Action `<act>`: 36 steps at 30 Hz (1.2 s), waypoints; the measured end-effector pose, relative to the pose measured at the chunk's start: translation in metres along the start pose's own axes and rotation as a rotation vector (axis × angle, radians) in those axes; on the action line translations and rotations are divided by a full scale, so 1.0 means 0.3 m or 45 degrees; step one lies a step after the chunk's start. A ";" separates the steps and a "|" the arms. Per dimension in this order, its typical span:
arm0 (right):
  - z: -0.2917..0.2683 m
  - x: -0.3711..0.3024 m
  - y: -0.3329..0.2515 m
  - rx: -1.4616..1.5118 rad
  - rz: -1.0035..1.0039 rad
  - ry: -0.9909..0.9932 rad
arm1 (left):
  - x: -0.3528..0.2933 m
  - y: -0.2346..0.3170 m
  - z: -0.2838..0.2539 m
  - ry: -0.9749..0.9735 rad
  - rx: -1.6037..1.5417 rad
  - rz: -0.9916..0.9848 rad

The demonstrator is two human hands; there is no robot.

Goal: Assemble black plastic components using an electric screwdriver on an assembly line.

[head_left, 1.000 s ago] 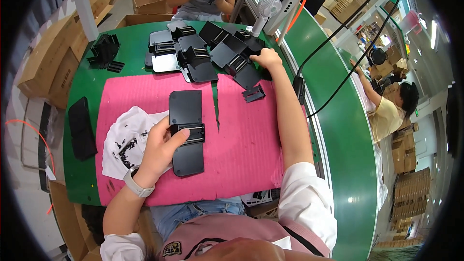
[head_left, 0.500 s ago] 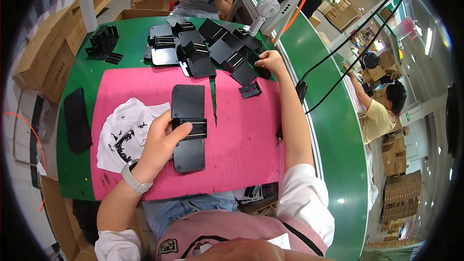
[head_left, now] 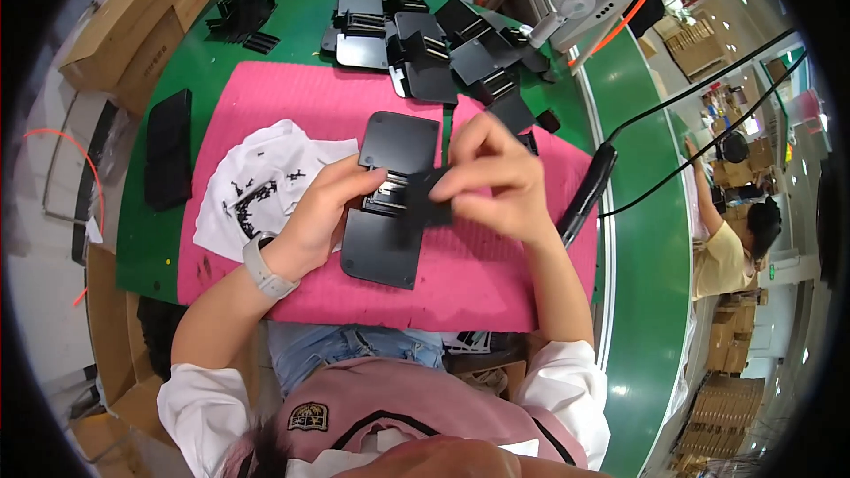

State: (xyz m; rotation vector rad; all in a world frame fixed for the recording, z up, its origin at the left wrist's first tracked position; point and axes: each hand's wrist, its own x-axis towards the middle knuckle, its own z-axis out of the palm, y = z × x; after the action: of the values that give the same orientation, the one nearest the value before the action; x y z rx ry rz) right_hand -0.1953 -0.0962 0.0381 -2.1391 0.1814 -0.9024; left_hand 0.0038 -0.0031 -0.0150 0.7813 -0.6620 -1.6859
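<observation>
My left hand (head_left: 326,204) grips a black two-panel plate (head_left: 381,248) by its middle, thumb on the centre bracket with the shiny metal rods. The plate is over the pink foam mat (head_left: 478,288). In my right hand (head_left: 500,181) is a small flat black piece (head_left: 431,202), pinched and blurred by motion, at the right side of that bracket. The fingers partly hide this piece, and I cannot tell whether it touches the bracket. Left of the plate, a white cloth (head_left: 276,146) carries several tiny black parts (head_left: 243,211).
Similar black plates with rods (head_left: 431,84) are heaped at the table's far side. Black brackets (head_left: 243,13) stand far left, near a dark pouch-like item (head_left: 168,150). A small white fan (head_left: 571,2) and a black cable (head_left: 589,195) are at right. Another person sits across the table.
My right hand has come back from the far-right heap to the plate with a small black piece in it. My left hand keeps its hold. The whole view has shifted.
</observation>
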 end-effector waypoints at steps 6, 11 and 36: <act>0.039 -0.039 0.049 -0.300 0.008 -0.122 | -0.005 0.000 0.013 0.019 -0.023 0.007; 0.077 -0.054 0.020 -0.333 0.272 -0.046 | -0.002 -0.020 0.014 0.111 0.299 0.186; 0.081 -0.068 0.001 -0.585 -0.141 -0.099 | -0.075 0.043 -0.015 0.010 0.928 0.481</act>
State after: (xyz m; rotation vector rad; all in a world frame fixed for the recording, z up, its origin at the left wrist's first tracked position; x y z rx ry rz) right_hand -0.1943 -0.0732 0.0163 -2.6265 0.2525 -0.9027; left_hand 0.0189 0.0156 -0.0043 1.0780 -1.3607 -1.0827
